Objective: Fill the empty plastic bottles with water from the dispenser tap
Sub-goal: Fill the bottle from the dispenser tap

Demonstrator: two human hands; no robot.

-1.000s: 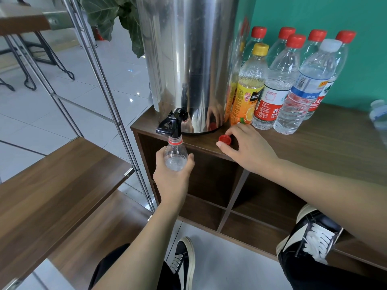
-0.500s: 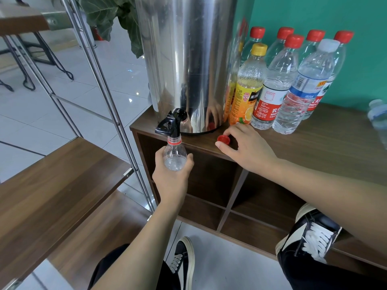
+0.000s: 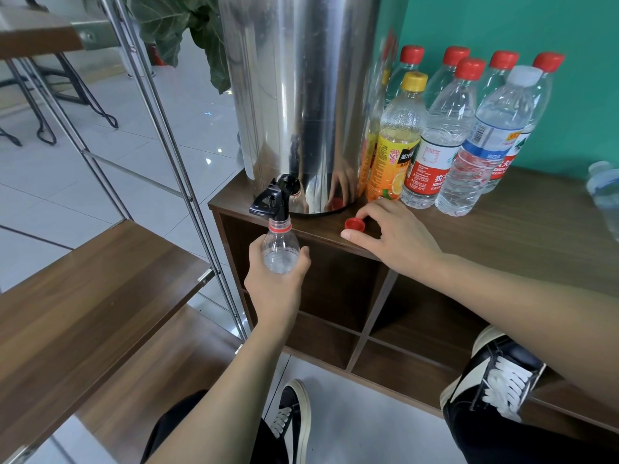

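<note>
- Clear thin plastic: the bottle is uncapped, upright, its mouth right under the black tap of the steel dispenser.
- The left hand has its grip wrapped round the bottle's lower body, thumb on one side, fingers on the other.
- The right hand rests on the worktop, fingertips pinching the red cap.
- Handling, as I judge it: light now and easily crushed, so the hold should be firm but not squeezing; it will grow heavier as water comes in, and wet plastic may slip.
- Best hold looks to be the body below the shoulder, leaving the neck free at the tap.
- The tap lever seems to need a free hand.
- Capped bottles stand beside the dispenser.
</note>
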